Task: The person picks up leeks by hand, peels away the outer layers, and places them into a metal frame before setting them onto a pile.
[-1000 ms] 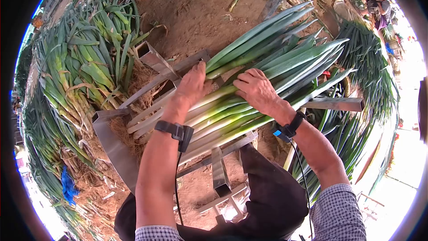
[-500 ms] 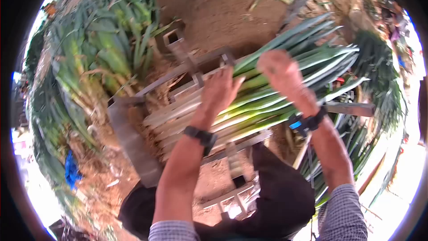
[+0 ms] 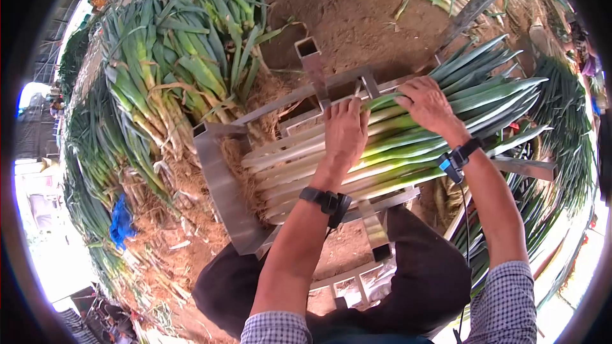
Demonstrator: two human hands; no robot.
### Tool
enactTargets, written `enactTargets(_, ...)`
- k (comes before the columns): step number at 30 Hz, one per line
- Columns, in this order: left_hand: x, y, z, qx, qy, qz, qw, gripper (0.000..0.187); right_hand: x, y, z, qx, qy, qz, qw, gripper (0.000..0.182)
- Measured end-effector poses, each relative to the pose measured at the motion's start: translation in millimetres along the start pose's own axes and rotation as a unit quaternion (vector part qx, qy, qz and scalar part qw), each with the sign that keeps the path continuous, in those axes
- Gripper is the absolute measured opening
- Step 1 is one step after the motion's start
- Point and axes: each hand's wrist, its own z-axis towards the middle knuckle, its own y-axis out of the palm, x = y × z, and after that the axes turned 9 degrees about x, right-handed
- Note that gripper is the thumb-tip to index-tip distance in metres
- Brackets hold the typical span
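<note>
Two hands on leek bundle point(image 3: 357, 153) | head view: bundle lies in metal frame point(image 3: 223, 185), centre | left hand point(image 3: 345, 130) flat, fingers spread, pressing white shanks | right hand point(image 3: 428, 105) at 2 o'clock, fingers curled over green leaves | judged heavy, stiff shanks, floppy leaves; grip mid-shank.

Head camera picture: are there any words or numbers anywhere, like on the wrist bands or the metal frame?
No readable text anywhere.
The bands on the left hand and right hand show no letters or numbers.
The metal frame under the leeks is bare, with no label.
The blue scrap on the ground is too small to tell.
</note>
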Motion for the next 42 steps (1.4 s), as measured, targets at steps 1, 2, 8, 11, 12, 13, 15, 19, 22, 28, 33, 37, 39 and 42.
enactTargets(1, -12.0, 0.8, -4.4, 0.042, -0.012, -0.047, 0.998, 0.024, -1.6, -4.1, 0.8, -0.019, -0.006, 0.002, 1.000, 0.027)
enactTargets(2, -26.0, -0.3, -9.5, 0.086, -0.023, -0.091, 0.992, 0.022, -4.4, -6.1, 3.3, -0.013, -0.001, 0.010, 1.000, 0.027)
enactTargets(8, -62.7, -56.1, -31.5, 0.167, -0.100, 0.015, 0.981, 0.013, -4.3, -3.6, -0.3, -0.003, 0.007, 0.029, 1.000, 0.026)
enactTargets(11, -89.0, -79.5, -30.1, 0.162, -0.098, 0.149, 0.971, 0.015, -2.7, -3.1, -0.4, -0.010, 0.017, 0.032, 0.999, 0.029)
enactTargets(12, -102.3, -79.8, -33.1, 0.136, -0.107, 0.180, 0.968, 0.016, -0.4, -1.9, -0.1, -0.014, 0.017, 0.040, 0.999, 0.031)
enactTargets(13, -108.8, -78.8, -34.3, 0.109, -0.116, 0.210, 0.965, 0.018, 3.3, -0.5, 0.7, -0.018, 0.018, 0.047, 0.999, 0.033)
enactTargets(15, -114.3, -73.7, -40.2, 0.097, -0.091, 0.228, 0.964, 0.022, 8.5, 0.0, 6.0, -0.043, 0.024, 0.059, 0.997, 0.037)
enactTargets(19, -133.5, -63.2, -33.8, 0.074, -0.075, 0.245, 0.964, 0.026, 11.8, -8.8, 34.7, -0.174, 0.048, 0.048, 0.982, 0.045)
enactTargets(22, -140.5, -61.5, -27.8, 0.037, -0.042, 0.225, 0.973, 0.034, 3.6, -19.1, 57.9, -0.262, 0.062, 0.044, 0.962, 0.049)
enactTargets(28, -140.0, -64.0, -34.6, 0.045, -0.011, 0.207, 0.977, 0.036, -2.3, -1.6, 52.8, -0.229, 0.067, 0.063, 0.969, 0.044)
enactTargets(33, -144.8, -80.4, -30.9, 0.057, -0.076, 0.179, 0.979, 0.042, -19.9, 8.5, 14.4, 0.034, -0.023, 0.026, 0.999, 0.034)
enactTargets(37, -151.5, -91.7, -32.5, -0.003, -0.182, 0.234, 0.955, 0.053, -19.6, 4.1, 4.6, 0.097, -0.048, -0.007, 0.994, 0.032)
enactTargets(39, -160.3, -92.4, -35.1, -0.056, -0.178, 0.283, 0.941, 0.056, -18.5, 5.5, 5.6, 0.078, -0.039, -0.009, 0.996, 0.032)
enactTargets(42, -154.1, -96.3, -31.4, -0.060, -0.150, 0.255, 0.953, 0.053, -7.7, 13.9, 3.3, 0.055, -0.005, 0.036, 0.998, 0.034)
